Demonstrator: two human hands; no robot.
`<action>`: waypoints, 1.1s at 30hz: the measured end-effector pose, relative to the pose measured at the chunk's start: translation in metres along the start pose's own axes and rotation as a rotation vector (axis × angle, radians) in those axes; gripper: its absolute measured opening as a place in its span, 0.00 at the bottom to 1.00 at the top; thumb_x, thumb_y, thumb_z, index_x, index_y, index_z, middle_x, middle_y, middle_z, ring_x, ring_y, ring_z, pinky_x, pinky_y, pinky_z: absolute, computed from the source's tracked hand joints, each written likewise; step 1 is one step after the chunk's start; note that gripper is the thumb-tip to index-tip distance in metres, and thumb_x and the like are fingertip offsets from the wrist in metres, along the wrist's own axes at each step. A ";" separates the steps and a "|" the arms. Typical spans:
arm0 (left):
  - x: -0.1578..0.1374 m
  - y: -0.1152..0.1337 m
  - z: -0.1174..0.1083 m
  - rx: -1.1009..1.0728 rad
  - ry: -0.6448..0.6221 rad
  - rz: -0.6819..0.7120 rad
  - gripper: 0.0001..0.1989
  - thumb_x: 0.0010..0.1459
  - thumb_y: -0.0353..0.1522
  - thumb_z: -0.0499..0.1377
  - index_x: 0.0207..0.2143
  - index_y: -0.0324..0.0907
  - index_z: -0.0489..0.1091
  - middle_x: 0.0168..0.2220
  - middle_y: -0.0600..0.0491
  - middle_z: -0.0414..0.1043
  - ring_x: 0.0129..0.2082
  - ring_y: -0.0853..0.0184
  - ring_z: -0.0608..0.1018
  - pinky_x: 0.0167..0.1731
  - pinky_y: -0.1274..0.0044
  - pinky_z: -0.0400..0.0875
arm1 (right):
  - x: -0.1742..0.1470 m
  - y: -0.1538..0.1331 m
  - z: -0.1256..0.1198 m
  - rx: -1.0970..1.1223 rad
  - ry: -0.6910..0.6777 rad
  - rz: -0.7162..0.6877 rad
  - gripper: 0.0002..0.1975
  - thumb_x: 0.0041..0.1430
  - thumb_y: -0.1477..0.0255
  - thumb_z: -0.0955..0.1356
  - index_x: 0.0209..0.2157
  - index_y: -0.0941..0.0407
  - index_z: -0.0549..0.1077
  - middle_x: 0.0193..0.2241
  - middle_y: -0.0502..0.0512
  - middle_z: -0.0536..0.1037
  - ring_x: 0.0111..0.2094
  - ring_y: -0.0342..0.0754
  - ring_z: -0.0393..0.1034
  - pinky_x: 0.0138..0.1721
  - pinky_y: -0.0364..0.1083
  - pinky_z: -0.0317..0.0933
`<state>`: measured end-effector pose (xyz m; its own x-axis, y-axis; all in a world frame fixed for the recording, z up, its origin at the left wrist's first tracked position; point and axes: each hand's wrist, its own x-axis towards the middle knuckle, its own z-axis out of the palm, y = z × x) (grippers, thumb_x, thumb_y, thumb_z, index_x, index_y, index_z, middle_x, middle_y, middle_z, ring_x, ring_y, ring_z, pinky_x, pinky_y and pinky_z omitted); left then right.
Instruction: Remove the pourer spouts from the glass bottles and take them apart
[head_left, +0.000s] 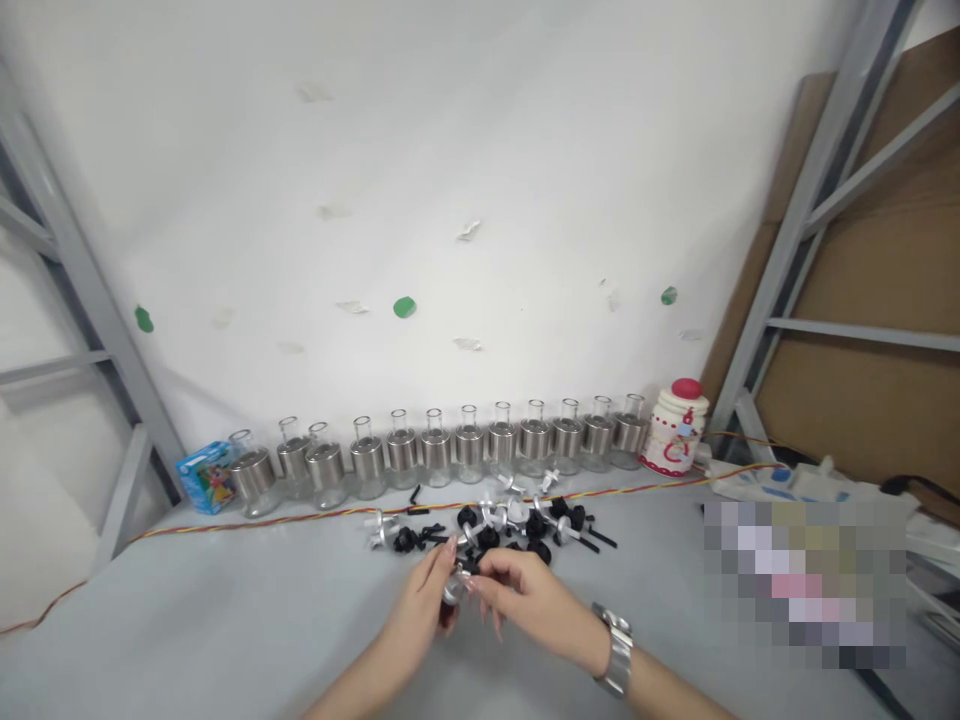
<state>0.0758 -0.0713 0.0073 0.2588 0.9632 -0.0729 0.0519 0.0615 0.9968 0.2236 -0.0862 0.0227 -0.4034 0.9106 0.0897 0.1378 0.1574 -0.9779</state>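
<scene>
My left hand (pixel 420 600) is closed around a small silver bottle-top fitting (pixel 452 588), held low over the grey table. My right hand (pixel 532 597) meets it there, thumb and fingers pinched at the top of the same fitting. A metal watch is on the right wrist. Fine details of the fitting are covered by my fingers. Just beyond both hands lies a loose pile of silver and white stoppers (pixel 491 515), with black caps (pixel 536 525) and thin black tubes (pixel 589 542) among them.
Several glass bottles (pixel 470 442) with steel sleeves stand in a row along the white wall. A blue picture box (pixel 208 478) ends the row at left, a red-lidded jar (pixel 675 428) at right. A twisted red-yellow wire (pixel 300 518) crosses the table. Metal frames flank both sides.
</scene>
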 end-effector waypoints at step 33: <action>0.011 0.007 -0.010 0.011 0.143 -0.081 0.26 0.43 0.52 0.53 0.37 0.42 0.61 0.10 0.66 0.51 0.10 0.77 0.55 0.10 0.86 0.46 | 0.007 0.011 -0.019 -0.977 0.362 -0.283 0.25 0.55 0.78 0.57 0.55 0.57 0.53 0.37 0.59 0.67 0.37 0.51 0.63 0.40 0.51 0.60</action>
<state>0.0697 -0.0579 0.0138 0.1135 0.9826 -0.1468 0.0774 0.1385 0.9873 0.2399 -0.0708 0.0161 -0.2648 0.8271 0.4957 0.8087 0.4705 -0.3531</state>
